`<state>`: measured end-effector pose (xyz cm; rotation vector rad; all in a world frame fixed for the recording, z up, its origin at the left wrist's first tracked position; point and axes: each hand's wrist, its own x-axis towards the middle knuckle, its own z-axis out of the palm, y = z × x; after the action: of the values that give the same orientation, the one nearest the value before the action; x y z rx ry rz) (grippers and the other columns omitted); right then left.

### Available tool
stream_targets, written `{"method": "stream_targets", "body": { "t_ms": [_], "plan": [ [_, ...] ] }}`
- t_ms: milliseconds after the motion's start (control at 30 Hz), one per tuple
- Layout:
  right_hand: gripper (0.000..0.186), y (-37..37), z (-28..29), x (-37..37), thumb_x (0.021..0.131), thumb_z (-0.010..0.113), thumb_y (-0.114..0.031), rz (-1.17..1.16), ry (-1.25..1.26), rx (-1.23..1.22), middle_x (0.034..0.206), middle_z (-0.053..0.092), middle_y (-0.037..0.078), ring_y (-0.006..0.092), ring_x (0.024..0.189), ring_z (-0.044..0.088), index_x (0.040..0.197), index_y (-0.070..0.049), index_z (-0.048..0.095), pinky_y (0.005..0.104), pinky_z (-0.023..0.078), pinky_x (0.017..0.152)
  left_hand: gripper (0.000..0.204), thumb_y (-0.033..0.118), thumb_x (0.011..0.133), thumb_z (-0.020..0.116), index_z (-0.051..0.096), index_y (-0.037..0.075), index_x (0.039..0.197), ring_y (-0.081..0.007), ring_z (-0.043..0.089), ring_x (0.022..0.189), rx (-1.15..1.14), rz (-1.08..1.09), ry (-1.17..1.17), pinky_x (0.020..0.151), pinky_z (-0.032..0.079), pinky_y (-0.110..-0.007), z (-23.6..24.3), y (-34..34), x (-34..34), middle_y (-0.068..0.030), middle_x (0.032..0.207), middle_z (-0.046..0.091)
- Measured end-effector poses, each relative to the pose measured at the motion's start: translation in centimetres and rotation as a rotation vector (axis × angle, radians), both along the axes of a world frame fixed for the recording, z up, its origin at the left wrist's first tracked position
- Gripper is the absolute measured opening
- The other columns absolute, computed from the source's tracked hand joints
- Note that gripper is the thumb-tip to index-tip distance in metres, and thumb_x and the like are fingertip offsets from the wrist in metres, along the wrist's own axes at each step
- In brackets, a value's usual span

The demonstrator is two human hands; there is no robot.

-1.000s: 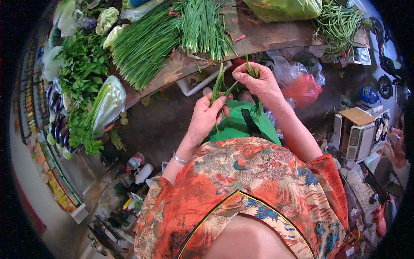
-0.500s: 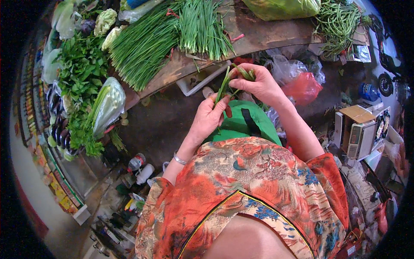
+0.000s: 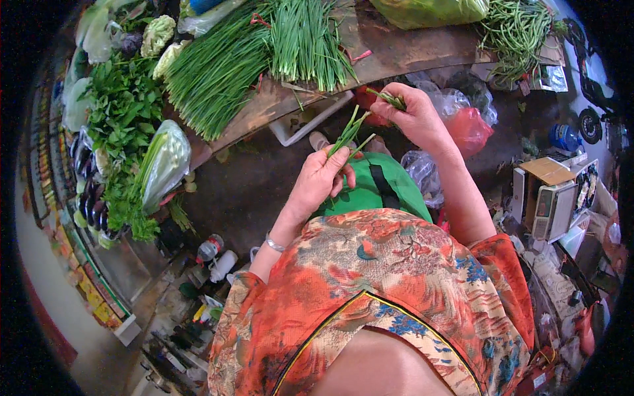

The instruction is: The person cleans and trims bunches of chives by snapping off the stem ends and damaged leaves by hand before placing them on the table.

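Note:
Low in front of the table, my left hand (image 3: 317, 179) is closed around a few thin green beans (image 3: 347, 135), whose ends stick up past the thumb. To its right and farther forward, my right hand (image 3: 419, 120) pinches a small bunch of short green bean pieces (image 3: 388, 99) between thumb and fingers. A gap separates the two hands. The lower ends of the beans in my left hand are hidden by the palm. Beneath my hands lies a green apron (image 3: 366, 178) with a dark strap.
Chives (image 3: 221, 69) in bundles cover the table (image 3: 409, 54); a pile of long beans (image 3: 518, 36) lies at its right end. Leafy greens (image 3: 125, 99) and a bagged vegetable (image 3: 165, 162) stand left. A white tray (image 3: 287, 135) and a red plastic bag (image 3: 467, 129) are below the table edge.
My right hand has moved away from my left, forward and to the right, with bean pieces in it. The left hand stays in nearly the same place, still holding its beans.

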<state>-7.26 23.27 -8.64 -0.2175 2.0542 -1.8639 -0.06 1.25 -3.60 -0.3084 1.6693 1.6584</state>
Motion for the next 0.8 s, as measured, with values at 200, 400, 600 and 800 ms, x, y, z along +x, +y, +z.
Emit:
{"method": "stream_targets", "body": {
  "t_ms": [200,400,600,800],
  "plan": [
    [0.025,0.1,-1.2,0.6,0.082,0.071,-0.015,0.062,-0.099,-0.067,0.087,0.064,0.005,0.0105,0.079,0.056,0.101,0.000,0.063,0.0289,0.048,0.071,0.038,0.034,0.101,0.043,0.060,0.002,0.110,-0.0054,0.042,0.044,0.152,0.050,-0.093,0.044,0.033,-0.019,0.1,-0.2,-0.2,-0.0049,0.067,0.060],
    [0.022,-2.1,0.6,1.7,0.084,0.070,-0.010,0.175,-0.455,-0.384,0.087,0.063,-0.004,0.0034,0.077,0.055,0.103,-0.002,0.064,0.0191,0.046,0.067,0.039,0.034,0.101,0.043,0.060,0.000,0.110,-0.0042,0.042,0.045,0.155,0.068,-0.082,0.045,0.035,-0.018,0.1,0.2,-0.2,-0.0042,0.068,0.061],
    [0.009,-1.9,-0.4,1.3,0.087,0.067,-0.011,0.155,-0.222,-0.181,0.081,0.062,-0.005,0.0027,0.075,0.053,0.091,-0.003,0.066,0.0193,0.045,0.069,0.040,0.035,0.101,0.042,0.060,0.000,0.111,-0.0039,0.043,0.047,0.117,0.092,-0.067,0.046,0.035,-0.018,0.1,0.0,-0.1,-0.0038,0.069,0.061],
    [0.014,-0.9,-1.0,0.1,0.086,0.067,-0.014,-0.134,-0.191,-0.188,0.081,0.065,-0.001,0.0060,0.076,0.056,0.093,-0.002,0.067,0.0241,0.048,0.071,0.042,0.037,0.101,0.043,0.061,0.000,0.111,-0.0050,0.043,0.047,0.074,0.016,-0.054,0.047,0.035,-0.019,0.1,-0.2,-0.2,-0.0040,0.068,0.061]
  ]
}}
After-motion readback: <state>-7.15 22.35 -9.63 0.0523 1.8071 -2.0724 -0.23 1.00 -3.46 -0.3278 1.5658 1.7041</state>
